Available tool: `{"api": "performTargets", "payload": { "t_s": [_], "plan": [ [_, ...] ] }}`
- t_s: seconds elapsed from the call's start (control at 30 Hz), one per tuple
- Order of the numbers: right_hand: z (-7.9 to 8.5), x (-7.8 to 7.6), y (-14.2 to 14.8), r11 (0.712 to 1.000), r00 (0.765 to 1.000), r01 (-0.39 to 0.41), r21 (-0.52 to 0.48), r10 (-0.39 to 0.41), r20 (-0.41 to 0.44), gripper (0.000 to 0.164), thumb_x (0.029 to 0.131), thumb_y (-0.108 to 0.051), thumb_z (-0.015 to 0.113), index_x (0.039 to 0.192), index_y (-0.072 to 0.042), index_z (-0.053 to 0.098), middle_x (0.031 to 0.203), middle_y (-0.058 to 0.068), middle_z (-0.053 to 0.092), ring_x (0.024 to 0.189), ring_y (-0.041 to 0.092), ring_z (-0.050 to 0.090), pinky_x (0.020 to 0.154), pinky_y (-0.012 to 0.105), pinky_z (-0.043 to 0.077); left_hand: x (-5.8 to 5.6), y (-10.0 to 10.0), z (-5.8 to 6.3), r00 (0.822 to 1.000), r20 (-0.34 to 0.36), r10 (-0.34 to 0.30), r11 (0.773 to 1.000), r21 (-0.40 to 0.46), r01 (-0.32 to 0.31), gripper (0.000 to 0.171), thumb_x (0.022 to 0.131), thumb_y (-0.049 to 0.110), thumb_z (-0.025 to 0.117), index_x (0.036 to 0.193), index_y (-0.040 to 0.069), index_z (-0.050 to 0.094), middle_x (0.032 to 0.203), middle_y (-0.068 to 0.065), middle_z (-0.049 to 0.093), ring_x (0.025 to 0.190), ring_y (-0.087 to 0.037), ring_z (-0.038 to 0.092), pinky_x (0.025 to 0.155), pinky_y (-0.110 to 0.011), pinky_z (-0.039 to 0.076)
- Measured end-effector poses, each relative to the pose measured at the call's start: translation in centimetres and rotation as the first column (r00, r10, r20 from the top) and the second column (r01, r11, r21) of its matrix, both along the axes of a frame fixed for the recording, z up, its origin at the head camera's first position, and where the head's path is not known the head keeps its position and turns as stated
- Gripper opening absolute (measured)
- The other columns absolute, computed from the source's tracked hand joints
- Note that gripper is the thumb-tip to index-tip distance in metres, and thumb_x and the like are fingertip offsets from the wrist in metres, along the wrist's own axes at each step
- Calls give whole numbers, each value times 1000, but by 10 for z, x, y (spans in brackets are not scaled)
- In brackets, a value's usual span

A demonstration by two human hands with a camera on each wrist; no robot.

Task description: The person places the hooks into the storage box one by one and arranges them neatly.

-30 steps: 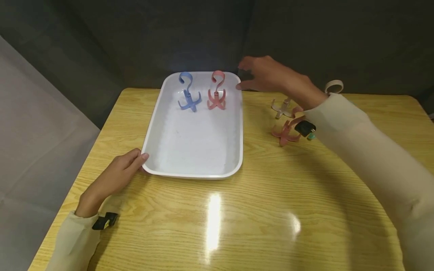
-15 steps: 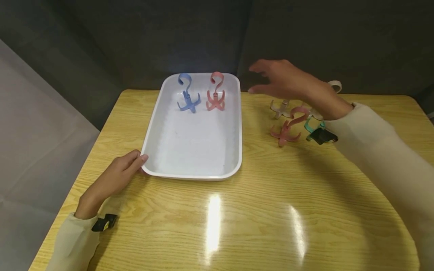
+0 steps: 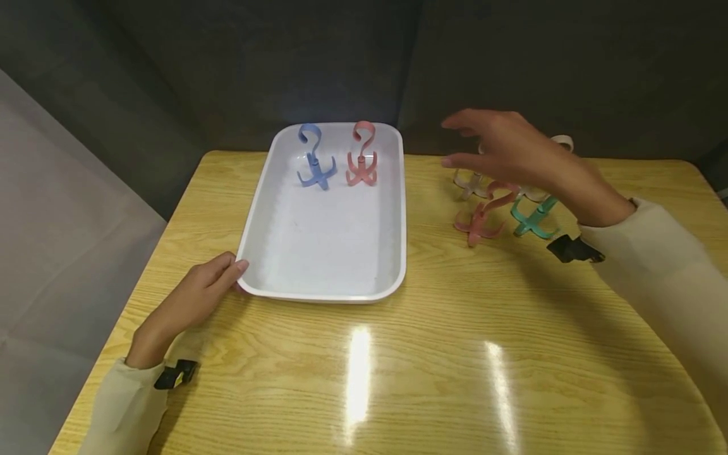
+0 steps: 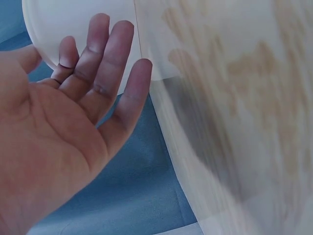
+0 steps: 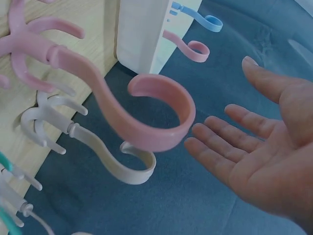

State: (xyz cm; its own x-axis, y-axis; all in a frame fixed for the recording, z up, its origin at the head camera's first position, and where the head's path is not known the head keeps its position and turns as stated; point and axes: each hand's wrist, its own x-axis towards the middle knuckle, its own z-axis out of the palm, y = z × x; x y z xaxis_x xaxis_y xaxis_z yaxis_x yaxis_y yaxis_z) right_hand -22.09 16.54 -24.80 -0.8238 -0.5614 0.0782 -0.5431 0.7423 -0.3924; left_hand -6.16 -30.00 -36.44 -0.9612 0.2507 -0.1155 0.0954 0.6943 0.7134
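In the head view, my left hand (image 3: pixel 193 294) holds the near left corner of a white tray (image 3: pixel 322 297), thumb over the rim and fingers outside against the wall. A blue claw hook hanger (image 3: pixel 317 170) and a pink one stand inside at the far end, their curled hooks up. My right hand (image 3: pixel 512 148) hovers right of the tray, fingers spread and holding nothing. Below it on the table are a pink hook hanger (image 3: pixel 476 226), a green hook hanger (image 3: pixel 533 220) and pale hook hangers (image 3: pixel 471 184), partly hidden by the hand.
The wooden table (image 3: pixel 432 354) has a dark cloth (image 3: pixel 284 63) behind it and a grey cloth (image 3: pixel 68 221) at the left. In the right wrist view, the curled end of a pink hook (image 5: pixel 159 139) reaches close to the right fingertips.
My right hand has moved right, away from the tray's far right corner, to above the hook hangers. The green hook hanger has come into sight. My left hand stays at the tray.
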Motion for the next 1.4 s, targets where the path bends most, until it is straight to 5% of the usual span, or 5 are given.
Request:
{"api": "performTargets", "payload": {
  "t_s": [0.67, 1.4],
  "plan": [
    [-15, 30, 44, 997, 999, 39, -67, -39, 12, 53, 101, -24, 73, 146, -2, 55, 145, 23, 57, 125, 46, 59, 97, 62, 48, 0, -1, -1, 1000, 6, 6, 1000, -6, -6, 36, 115, 34, 42, 95, 9, 59, 78, -11, 50, 64, -19, 39, 64, -33, 39],
    [-39, 45, 72, 995, 996, 88, -46, -88, 5, 43, 101, -17, 72, 139, 0, 61, 131, 24, 67, 106, 43, 71, 87, 61, 52, 0, 0, -1, 1000, 4, 3, 1000, 1, -3, 36, 115, 33, 43, 95, 8, 59, 78, -11, 51, 63, -19, 39, 61, -33, 38]
  ]
}}
